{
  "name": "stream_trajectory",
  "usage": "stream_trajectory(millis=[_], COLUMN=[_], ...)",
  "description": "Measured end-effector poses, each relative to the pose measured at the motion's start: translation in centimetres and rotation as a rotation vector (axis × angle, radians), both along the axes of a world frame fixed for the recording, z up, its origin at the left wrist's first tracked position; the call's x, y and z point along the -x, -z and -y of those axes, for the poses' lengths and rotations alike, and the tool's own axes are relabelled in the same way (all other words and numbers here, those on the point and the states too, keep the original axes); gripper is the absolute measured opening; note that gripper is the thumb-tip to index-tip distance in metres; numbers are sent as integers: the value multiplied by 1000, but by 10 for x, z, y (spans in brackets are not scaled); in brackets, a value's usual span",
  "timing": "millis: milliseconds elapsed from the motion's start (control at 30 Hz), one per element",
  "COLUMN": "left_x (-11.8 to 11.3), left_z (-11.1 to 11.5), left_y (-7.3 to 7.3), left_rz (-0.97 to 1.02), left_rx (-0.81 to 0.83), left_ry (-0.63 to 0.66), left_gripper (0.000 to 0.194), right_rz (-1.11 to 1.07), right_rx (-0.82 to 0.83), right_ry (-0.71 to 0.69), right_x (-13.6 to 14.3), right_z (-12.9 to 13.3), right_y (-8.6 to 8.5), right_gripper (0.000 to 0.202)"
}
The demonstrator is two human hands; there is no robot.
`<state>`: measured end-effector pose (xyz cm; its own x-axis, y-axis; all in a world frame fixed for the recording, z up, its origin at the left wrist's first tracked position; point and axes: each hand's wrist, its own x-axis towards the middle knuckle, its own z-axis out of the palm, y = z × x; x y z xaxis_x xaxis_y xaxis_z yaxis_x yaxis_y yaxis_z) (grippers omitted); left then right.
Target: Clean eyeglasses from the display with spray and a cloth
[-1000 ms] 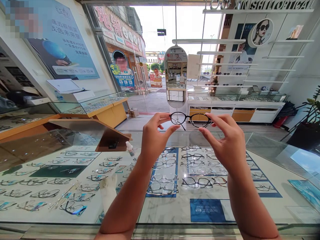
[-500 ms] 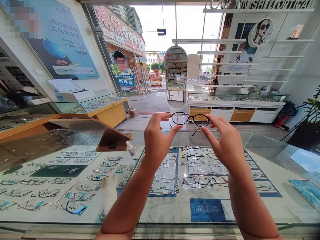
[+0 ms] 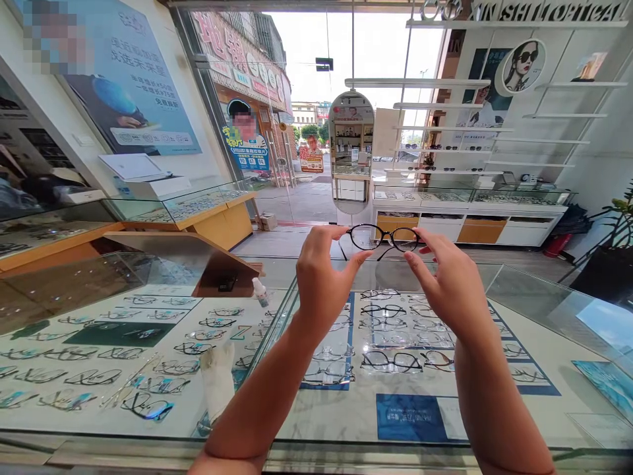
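A pair of black round-rimmed eyeglasses point(image 3: 384, 235) is held up in the air between my two hands, over the far edge of the glass display case. My left hand point(image 3: 324, 270) grips its left end with the fingertips, thumb stretched below the rim. At the other end, my right hand point(image 3: 448, 280) pinches the frame near the hinge, its thumb under the right lens. Both temples hang back and down below the lenses. Beneath the hands, rows of spectacles point(image 3: 391, 361) lie inside the glass case.
The glass-topped display case point(image 3: 316, 432) spans the foreground, with a blue card point(image 3: 406, 417) inside. A small white bottle point(image 3: 260, 292) stands left of my left hand, near a brown tilted panel point(image 3: 225, 270). An oval mirror point(image 3: 352, 155) stands beyond the glasses.
The eyeglasses and my left hand have shifted slightly right, and the glasses are tilted a little differently. Both temples now show below the rims. The camera view has turned slightly.
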<state>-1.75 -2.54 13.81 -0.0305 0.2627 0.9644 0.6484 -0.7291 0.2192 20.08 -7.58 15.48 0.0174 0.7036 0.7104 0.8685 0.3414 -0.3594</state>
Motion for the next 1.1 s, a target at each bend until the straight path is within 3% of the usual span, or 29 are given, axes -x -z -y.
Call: stream_trajectory(millis=[367, 700, 1100], left_x=[-1, 9, 9], left_z=[1, -2, -3], left_y=[0, -8, -9], left_rz=[13, 160, 173], left_rx=[30, 338, 401], left_ry=[14, 189, 223], left_gripper=[45, 43, 43], right_rz=[-15, -103, -125], right_rx=[-41, -224, -291], right_ry=[-11, -96, -106], right_x=[-1, 6, 10], right_z=[-2, -1, -2], right_y=[2, 0, 1], right_gripper=[48, 42, 41])
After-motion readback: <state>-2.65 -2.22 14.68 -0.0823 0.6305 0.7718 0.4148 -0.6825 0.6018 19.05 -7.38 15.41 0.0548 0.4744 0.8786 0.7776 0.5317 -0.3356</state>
